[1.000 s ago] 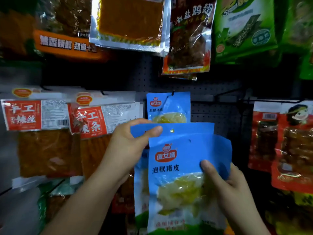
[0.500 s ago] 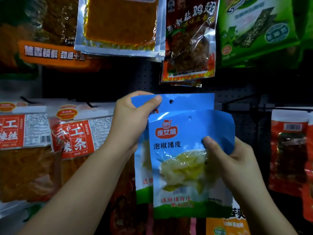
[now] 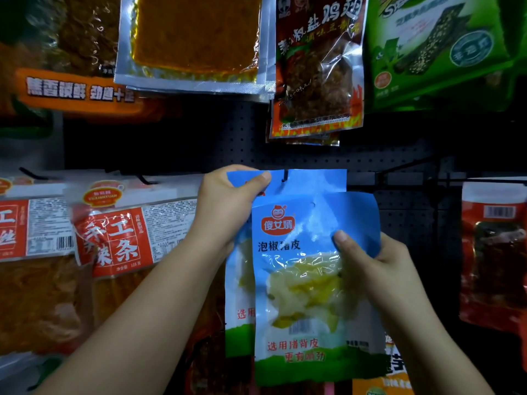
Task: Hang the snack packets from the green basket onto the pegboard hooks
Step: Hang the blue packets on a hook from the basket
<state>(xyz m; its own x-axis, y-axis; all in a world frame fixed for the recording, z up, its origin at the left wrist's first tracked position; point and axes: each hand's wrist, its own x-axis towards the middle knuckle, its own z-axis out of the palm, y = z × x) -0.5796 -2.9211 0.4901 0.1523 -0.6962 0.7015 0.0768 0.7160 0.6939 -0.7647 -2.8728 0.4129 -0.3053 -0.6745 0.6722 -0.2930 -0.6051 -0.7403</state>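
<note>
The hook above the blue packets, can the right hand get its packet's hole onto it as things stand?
Probably not yet: the rear blue packet in the left hand covers the hook, and the right hand grips the front blue packet lower.

A blue packet [image 3: 310, 280] reads 傻女婿 and 泡椒猪皮, with 选用猪背皮 near its foot. A dark packet [image 3: 316, 67] above reads 椒盐鸡翅. The orange band [image 3: 77, 91] reads 焦香筷鲜 劲道十足.

The front blue packet [image 3: 310, 280] is glossy, crinkled plastic film with a clear window, the silver-edged pouch [image 3: 194, 44] above it looks like shiny foil and clear plastic, and the dark pegboard [image 3: 399, 155] behind is matt, perforated and smooth.
</note>
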